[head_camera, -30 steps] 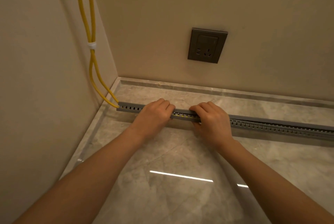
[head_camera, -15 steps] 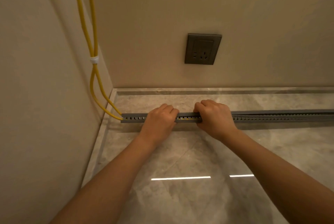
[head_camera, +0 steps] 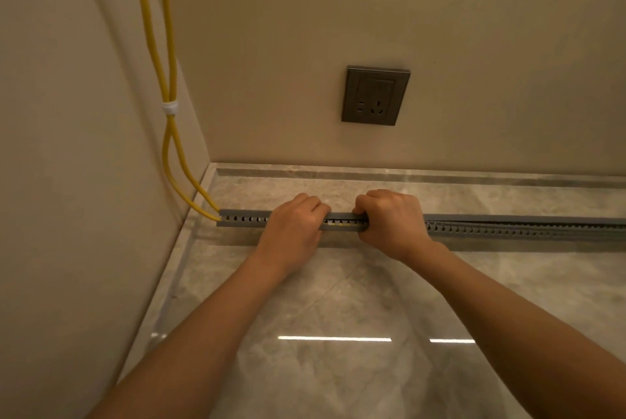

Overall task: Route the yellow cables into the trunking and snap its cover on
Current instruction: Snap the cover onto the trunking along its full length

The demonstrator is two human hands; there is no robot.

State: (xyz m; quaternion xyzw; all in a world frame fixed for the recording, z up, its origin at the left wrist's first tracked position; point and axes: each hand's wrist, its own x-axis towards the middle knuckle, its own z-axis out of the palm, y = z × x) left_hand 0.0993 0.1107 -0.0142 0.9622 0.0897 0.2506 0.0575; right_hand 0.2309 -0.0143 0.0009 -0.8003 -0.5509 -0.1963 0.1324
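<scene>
A long grey slotted trunking (head_camera: 508, 227) lies on the marble floor, running from the left corner off to the right. Its grey cover (head_camera: 342, 215) sits on top along the stretch near the hands. Two yellow cables (head_camera: 167, 134), tied together by a white band (head_camera: 169, 107), hang down the left wall and enter the trunking's left end; yellow shows through the slots between my hands. My left hand (head_camera: 293, 225) and my right hand (head_camera: 393, 219) are side by side, fingers curled over the top of the trunking and pressing on the cover.
A dark grey wall socket (head_camera: 375, 95) is set in the back wall above the trunking. The left wall (head_camera: 67, 181) meets the floor close to the trunking's left end. A marble skirting strip (head_camera: 440, 173) runs along the back wall.
The view has levelled and moved slightly. Both hands stay pressed on the trunking cover in almost the same spot, the right hand a little closer to the left one.
</scene>
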